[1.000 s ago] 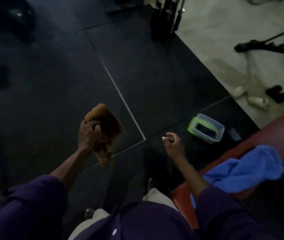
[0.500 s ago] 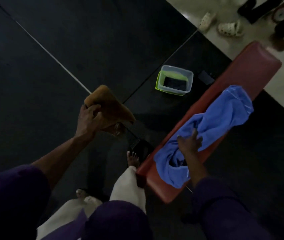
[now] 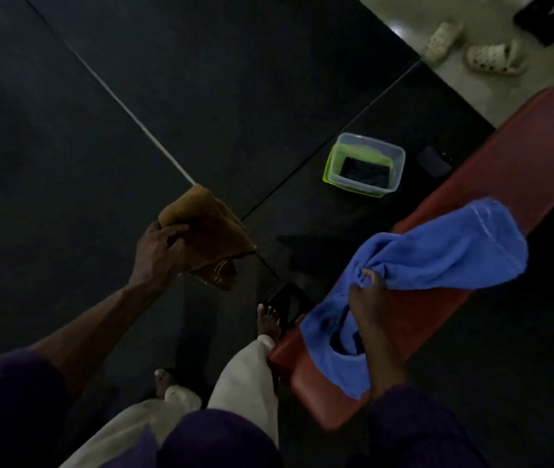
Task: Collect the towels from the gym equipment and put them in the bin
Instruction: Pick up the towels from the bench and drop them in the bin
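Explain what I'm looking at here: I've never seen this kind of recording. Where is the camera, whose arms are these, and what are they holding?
There is no machine: a person wears one wide-angle camera on the head, looking down past their own arms and legs at a dark gym floor. The left hand holds a brown towel in the air. The right hand is closed on a blue towel, bunching it where it lies across a red padded bench. On the floor beyond stands a clear plastic bin with a green rim, holding something dark that I cannot identify. A pair of pale sandals sits on the lighter floor at top right.
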Action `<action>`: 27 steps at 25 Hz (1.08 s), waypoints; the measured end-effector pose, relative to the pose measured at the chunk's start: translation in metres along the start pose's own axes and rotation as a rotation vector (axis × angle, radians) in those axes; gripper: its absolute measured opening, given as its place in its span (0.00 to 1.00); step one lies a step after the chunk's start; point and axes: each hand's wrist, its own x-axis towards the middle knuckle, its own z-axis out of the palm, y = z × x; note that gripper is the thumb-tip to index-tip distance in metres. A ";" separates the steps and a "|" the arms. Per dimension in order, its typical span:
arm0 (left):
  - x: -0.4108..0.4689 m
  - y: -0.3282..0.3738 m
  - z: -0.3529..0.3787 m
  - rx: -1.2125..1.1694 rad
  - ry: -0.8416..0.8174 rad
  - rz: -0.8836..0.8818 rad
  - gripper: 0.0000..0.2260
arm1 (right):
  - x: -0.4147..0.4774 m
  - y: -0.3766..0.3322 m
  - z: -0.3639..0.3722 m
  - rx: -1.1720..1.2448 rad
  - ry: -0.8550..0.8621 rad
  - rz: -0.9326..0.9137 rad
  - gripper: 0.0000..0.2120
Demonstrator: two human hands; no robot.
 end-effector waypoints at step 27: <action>-0.551 -0.218 -0.190 -1.103 1.442 -0.726 0.13 | -0.565 -0.189 0.226 -0.390 -1.328 -1.269 0.18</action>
